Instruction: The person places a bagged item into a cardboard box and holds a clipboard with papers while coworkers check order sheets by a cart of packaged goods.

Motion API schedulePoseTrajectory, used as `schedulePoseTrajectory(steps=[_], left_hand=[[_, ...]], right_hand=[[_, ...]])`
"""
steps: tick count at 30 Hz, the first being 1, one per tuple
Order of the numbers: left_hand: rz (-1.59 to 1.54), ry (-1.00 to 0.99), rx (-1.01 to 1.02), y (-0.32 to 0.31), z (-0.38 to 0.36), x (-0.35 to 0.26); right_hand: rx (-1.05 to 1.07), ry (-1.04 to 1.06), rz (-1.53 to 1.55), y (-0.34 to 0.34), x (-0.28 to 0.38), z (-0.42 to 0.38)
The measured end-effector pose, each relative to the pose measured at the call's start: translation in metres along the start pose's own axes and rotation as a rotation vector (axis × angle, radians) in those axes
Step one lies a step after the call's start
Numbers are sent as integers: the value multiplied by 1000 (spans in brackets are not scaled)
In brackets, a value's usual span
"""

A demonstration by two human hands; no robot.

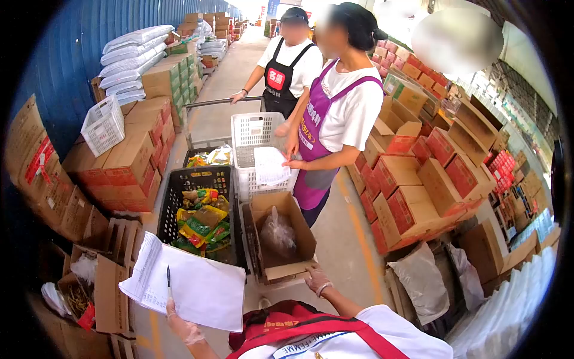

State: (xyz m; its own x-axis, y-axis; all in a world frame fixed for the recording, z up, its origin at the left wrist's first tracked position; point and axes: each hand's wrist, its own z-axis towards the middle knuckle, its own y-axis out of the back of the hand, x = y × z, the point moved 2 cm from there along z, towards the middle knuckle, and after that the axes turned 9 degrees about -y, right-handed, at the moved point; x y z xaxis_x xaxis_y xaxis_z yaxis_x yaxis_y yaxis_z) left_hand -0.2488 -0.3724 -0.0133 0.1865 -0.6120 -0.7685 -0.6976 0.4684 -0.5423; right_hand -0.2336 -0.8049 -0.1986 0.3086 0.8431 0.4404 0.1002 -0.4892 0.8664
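Observation:
Gloved in clear plastic, my left hand (184,323) is closed on the lower edge of a stack of white papers (197,290), with a pen (169,281) lying upright over the sheets. My right hand (318,280), also in a clear glove, grips the near edge of an open cardboard box (287,272). Inside that box sits a clear plastic bag (277,234) with contents I cannot make out. Left of the box, a black crate (170,200) holds green and yellow packets (204,224). Behind it stands a white crate (263,128).
A person in a purple apron (317,119) holds a paper sheet (271,166) over the white crate. Another person in a black apron (284,72) stands behind, a hand on a cart handle (209,103). Stacked cartons (134,149) line the left; open boxes (400,179) stand right.

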Motion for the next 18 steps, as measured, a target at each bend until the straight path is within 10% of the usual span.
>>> schedulePoseTrajectory(steps=[18], left_hand=[[-70, 184, 99, 138, -17, -89]], right_hand=[[374, -303, -3, -83, -62, -198]])
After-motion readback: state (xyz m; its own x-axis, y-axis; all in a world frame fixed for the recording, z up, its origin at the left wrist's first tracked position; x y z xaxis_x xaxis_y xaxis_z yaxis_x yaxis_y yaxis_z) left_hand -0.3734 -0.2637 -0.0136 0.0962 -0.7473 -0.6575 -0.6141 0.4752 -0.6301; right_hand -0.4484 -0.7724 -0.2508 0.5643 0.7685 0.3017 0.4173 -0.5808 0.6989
